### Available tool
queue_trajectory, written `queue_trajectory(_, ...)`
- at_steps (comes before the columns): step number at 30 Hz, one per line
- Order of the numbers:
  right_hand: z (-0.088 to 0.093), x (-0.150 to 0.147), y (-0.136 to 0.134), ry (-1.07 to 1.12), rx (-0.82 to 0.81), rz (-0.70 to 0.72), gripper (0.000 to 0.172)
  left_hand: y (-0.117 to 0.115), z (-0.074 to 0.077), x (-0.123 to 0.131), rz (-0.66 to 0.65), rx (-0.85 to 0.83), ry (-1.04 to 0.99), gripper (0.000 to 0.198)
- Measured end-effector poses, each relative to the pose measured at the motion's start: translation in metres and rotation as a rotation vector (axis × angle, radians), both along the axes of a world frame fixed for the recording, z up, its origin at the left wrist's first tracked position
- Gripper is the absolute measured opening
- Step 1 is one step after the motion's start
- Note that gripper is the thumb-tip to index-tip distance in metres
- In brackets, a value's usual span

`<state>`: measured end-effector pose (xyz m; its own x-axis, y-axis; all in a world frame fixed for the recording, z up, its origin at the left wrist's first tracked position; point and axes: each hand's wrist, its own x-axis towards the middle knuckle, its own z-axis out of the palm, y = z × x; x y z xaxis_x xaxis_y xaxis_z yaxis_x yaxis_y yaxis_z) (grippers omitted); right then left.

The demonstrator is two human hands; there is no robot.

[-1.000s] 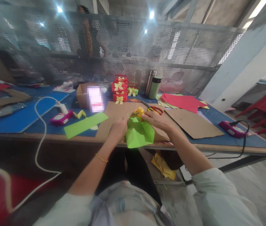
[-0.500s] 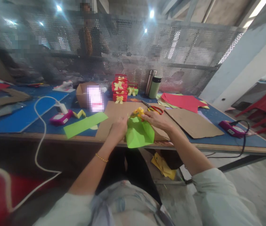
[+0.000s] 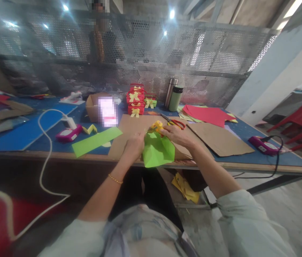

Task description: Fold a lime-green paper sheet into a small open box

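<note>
A bright green folded paper piece hangs partly over the table's front edge between my hands. My left hand is closed at its left side, fingers pinching the upper left edge. My right hand is closed around a small yellow tool with orange parts, held at the paper's upper edge. The tool's exact kind is unclear, and my fingers cover part of it. Beneath them lies a brown cardboard sheet. Red-and-yellow-handled scissors rest just beyond my right hand.
A green paper strip lies left, near a purple power socket with a white cable. Red boxes with yellow bows, a green flask and a cardboard box stand behind. Right are red paper and another purple socket.
Both hands stay in nearly the same place on the green paper and the yellow tool. The view has shifted very slightly.
</note>
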<state>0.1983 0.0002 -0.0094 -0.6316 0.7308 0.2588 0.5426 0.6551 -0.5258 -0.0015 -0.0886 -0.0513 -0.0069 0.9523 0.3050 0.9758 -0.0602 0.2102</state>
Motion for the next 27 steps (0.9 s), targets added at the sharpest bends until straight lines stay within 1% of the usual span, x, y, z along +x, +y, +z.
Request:
queue_trajectory(7,0.0008,0.0074,-0.0043,0.016,-0.033,0.023,0.044,-0.0017,0.0029,0.0021,0.01,-0.018,0.003,0.039)
queue_trajectory(16,-0.0002,0.0031,-0.0009,0.0,-0.01,0.006,0.044,0.0005,-0.0008,0.0,-0.001,0.005,0.014,0.04)
queue_trajectory(23,-0.0024,0.0081,-0.0005,0.023,-0.037,0.044,0.046,-0.0027,0.0044,0.0024,0.005,-0.021,0.029,0.036)
queue_trajectory(27,-0.0003,0.0093,-0.0015,-0.01,-0.026,0.04,0.046,-0.0032,0.0056,0.0025,0.009,-0.03,0.034,0.035)
